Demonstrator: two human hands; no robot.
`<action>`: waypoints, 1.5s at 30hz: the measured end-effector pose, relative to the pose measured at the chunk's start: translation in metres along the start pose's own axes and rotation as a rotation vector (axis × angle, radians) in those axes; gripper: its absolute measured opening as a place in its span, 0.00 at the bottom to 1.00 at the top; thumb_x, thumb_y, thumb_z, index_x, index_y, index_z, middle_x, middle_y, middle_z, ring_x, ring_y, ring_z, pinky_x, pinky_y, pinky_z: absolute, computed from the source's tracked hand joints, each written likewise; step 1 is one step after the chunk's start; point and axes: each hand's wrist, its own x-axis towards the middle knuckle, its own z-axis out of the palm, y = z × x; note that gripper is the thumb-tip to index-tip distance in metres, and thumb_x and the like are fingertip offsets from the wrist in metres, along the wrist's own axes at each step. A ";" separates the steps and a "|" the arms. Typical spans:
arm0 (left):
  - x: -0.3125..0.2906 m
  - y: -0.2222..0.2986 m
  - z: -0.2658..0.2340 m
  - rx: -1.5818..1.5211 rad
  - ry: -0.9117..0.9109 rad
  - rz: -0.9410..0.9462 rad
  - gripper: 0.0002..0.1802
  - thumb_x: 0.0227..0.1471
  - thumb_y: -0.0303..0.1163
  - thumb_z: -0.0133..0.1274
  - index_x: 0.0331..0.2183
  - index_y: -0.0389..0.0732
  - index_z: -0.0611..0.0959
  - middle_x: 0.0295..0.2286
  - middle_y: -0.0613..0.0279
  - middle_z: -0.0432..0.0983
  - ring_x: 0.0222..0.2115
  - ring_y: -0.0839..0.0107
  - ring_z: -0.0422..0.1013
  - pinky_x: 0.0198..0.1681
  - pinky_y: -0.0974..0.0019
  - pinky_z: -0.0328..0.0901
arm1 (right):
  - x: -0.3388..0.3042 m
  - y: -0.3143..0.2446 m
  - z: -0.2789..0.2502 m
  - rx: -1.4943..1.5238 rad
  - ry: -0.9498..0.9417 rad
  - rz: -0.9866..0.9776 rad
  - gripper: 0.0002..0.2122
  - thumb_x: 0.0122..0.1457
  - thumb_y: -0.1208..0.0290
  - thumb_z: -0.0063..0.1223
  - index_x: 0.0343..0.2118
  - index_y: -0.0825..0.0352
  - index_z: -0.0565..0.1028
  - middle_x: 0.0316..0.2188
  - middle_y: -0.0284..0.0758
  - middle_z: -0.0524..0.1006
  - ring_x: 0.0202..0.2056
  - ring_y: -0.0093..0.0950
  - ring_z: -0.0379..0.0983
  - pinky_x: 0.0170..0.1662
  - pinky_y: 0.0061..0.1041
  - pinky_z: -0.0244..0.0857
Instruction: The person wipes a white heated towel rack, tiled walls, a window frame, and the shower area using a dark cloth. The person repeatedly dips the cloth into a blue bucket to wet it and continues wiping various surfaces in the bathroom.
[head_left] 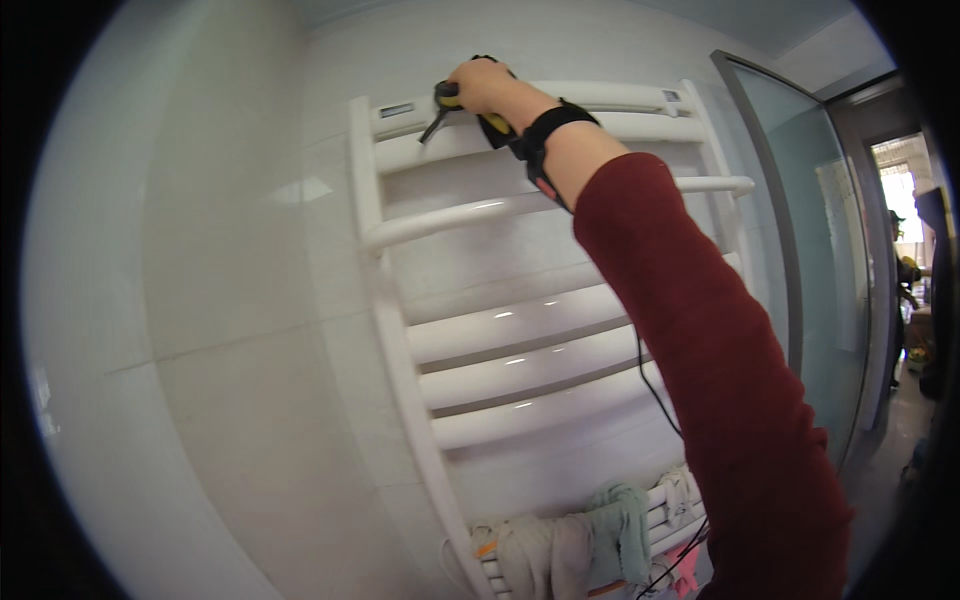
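My right arm in a dark red sleeve reaches up from the lower right. At its end, my right hand (484,86) is closed at the top bars of a white towel rack (447,340) on the wall. A small black and yellow thing (447,96) shows at the fingers, with a thin black piece pointing down from it. Its kind I cannot make out, nor how the fingers meet the bar. A black strap (560,118) with a dark device goes round my wrist. My left hand is out of view.
Grey and pale green cloths (545,550) hang over a lower rack, with a pink cloth (686,570) beside them. A black cord (655,395) runs behind my arm. At right stands a framed glass door (800,190); a person (897,290) is beyond it.
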 end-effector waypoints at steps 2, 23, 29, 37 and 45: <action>-0.001 0.004 0.001 -0.018 -0.022 -0.102 0.21 0.52 0.16 0.54 0.43 0.50 0.85 0.56 0.59 0.72 0.56 0.49 0.56 0.58 0.46 0.54 | 0.007 -0.052 0.003 0.012 -0.055 -0.042 0.20 0.54 0.74 0.53 0.50 0.49 0.81 0.45 0.36 0.81 0.51 0.39 0.75 0.54 0.43 0.62; 0.022 0.001 -0.006 0.088 0.019 0.121 0.13 0.58 0.28 0.57 0.44 0.54 0.87 0.54 0.66 0.75 0.57 0.53 0.56 0.58 0.51 0.53 | -0.098 -0.119 -0.036 0.215 -0.271 -0.281 0.11 0.55 0.71 0.57 0.40 0.63 0.85 0.42 0.43 0.82 0.41 0.44 0.80 0.44 0.38 0.74; 0.026 0.003 -0.016 0.153 -0.006 0.156 0.15 0.59 0.27 0.54 0.46 0.53 0.86 0.56 0.66 0.74 0.57 0.52 0.56 0.59 0.48 0.53 | -0.144 -0.053 -0.054 0.150 -0.064 -0.385 0.07 0.54 0.68 0.58 0.35 0.55 0.85 0.38 0.37 0.83 0.42 0.40 0.79 0.44 0.41 0.74; 0.040 -0.004 -0.028 0.199 -0.390 0.257 0.24 0.63 0.36 0.48 0.61 0.55 0.73 0.63 0.54 0.60 0.62 0.44 0.54 0.65 0.38 0.46 | -0.206 -0.076 -0.021 -0.029 0.343 -0.466 0.06 0.53 0.66 0.56 0.31 0.52 0.83 0.32 0.26 0.81 0.42 0.28 0.77 0.40 0.33 0.66; 0.026 -0.009 -0.020 0.234 -0.305 0.305 0.25 0.63 0.34 0.46 0.61 0.54 0.71 0.62 0.51 0.59 0.59 0.41 0.58 0.65 0.41 0.48 | -0.226 -0.053 -0.003 -0.039 0.432 -0.327 0.05 0.51 0.64 0.56 0.27 0.56 0.82 0.30 0.30 0.81 0.33 0.31 0.76 0.35 0.32 0.64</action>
